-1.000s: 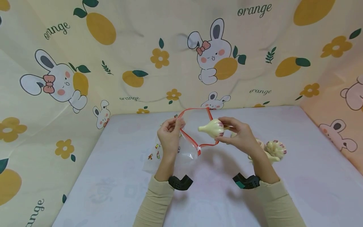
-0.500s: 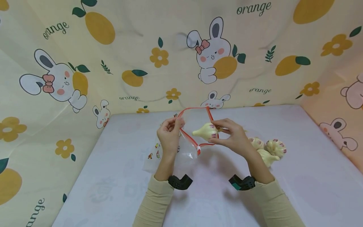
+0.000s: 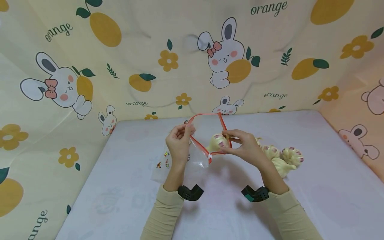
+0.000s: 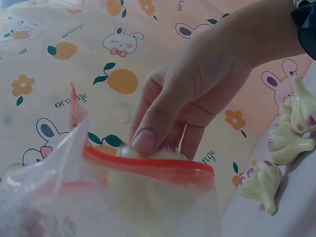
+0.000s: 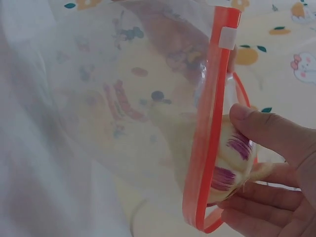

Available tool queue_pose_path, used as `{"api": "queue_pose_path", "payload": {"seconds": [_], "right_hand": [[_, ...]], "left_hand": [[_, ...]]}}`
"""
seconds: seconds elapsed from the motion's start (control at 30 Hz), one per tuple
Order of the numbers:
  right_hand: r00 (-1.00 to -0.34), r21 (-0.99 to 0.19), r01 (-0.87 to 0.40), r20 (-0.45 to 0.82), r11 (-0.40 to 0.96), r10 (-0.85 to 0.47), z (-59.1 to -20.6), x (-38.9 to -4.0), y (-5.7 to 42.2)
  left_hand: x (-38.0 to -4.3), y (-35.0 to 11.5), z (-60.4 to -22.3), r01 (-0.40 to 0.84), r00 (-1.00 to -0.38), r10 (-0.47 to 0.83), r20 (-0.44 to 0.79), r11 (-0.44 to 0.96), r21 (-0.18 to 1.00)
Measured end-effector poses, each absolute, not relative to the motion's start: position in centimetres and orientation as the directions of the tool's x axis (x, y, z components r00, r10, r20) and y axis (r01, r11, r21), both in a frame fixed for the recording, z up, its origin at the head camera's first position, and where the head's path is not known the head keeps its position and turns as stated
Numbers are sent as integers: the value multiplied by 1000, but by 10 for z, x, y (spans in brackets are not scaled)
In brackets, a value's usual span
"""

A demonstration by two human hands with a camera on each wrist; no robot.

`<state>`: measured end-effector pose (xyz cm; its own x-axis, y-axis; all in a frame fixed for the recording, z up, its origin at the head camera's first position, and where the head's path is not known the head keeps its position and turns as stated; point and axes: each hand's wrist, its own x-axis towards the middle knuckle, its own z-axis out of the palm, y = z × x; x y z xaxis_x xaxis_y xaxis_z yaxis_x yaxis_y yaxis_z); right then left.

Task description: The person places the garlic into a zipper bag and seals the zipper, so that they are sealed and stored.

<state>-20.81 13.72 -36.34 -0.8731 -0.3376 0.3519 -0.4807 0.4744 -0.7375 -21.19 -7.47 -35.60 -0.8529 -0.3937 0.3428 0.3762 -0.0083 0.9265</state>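
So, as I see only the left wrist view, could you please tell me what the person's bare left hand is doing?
Observer: In the head view, the bare left hand pinches the translucent, printed plastic bag at its red zip edge.
Operator: Thank you; is there a slider that I cannot see?
Observer: Yes, the right wrist view shows a small, white plastic slider on that red zip edge.
Operator: And how does the cream, purple-streaked garlic bulb in the bare right hand point, please?
Observer: In the right wrist view, its narrow stem shows through the plastic, pointing into the bag and away from those fingers.
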Motion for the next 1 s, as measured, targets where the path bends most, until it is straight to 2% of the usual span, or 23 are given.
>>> {"api": "queue_pose_path", "payload": {"seconds": [0.4,0.63,0.87,1.0], "right_hand": [[-889,-772,-449,334,450,-312,-363,-212,148],[-921,-795,-385,298,469,-249,-361,-214,169],[-918,-790,-396,328,469,-223,-361,-220,187],[-932,-791,-363,297,492,-210,-363,-222,193]], "left_hand": [[-214,-78,-357,395,-843,-401,358,-11,918],[-214,-75,-357,360,-859,-393,329,-8,933],[-214,-75,-359,365,-856,-395,334,-3,931],[-214,-75,-359,354,-860,-393,326,0,935]]}}
